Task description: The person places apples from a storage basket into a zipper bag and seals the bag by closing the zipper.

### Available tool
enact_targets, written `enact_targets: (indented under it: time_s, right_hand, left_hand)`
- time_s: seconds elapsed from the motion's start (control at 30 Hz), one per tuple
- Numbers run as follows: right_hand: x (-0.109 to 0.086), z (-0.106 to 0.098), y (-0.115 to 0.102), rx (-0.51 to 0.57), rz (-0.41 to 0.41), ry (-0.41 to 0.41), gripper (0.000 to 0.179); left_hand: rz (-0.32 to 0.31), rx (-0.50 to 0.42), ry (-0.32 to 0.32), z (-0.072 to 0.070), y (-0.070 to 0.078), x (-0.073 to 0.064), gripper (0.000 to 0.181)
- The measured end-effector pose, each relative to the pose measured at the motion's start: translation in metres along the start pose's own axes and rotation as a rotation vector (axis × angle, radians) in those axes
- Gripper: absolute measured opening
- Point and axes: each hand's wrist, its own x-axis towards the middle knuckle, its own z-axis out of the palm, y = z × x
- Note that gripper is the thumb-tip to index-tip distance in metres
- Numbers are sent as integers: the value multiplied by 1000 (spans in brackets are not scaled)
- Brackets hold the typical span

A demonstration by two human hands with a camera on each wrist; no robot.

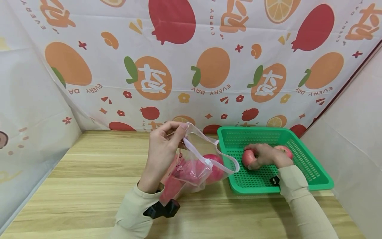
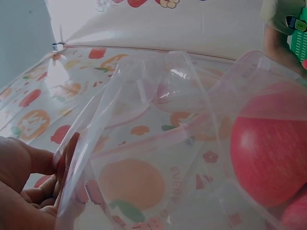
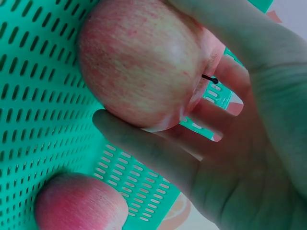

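Observation:
My left hand [image 1: 161, 146] pinches the edge of a clear plastic zip bag [image 1: 195, 153] between thumb and fingers. The bag's mouth gapes toward the right, with a pale pink zip strip and a white slider. Red apples [image 2: 268, 153] show through its plastic. Inside the green basket [image 1: 253, 190], my right hand [image 1: 264, 155] grips a red apple [image 3: 139, 62], thumb and fingers around its sides; its stem points toward the palm. A second apple [image 1: 285, 151] lies in the basket beyond the right wrist, partly covered by that hand.
The basket stands at the right of the wooden table [image 1: 89, 186], its left rim close to the bag. A white cloth printed with fruit [image 1: 185, 73] hangs behind the table, and pale cloth walls flank both sides.

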Motion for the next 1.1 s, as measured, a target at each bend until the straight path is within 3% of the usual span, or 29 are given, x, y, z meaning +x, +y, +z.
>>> enact_targets:
  time_s: [0.33, 0.6, 1.1]
  right_hand:
    - [-3, 0, 2, 73, -71, 68, 78]
    - [-1, 0, 3, 57, -163, 164, 73]
    - [1, -1, 3, 28, -242, 306, 69]
  left_hand:
    - [0, -19, -5, 1, 0, -1, 17]
    - [3, -8, -3, 1, 0, -1, 16]
    - [11, -8, 1, -1, 1, 0, 16]
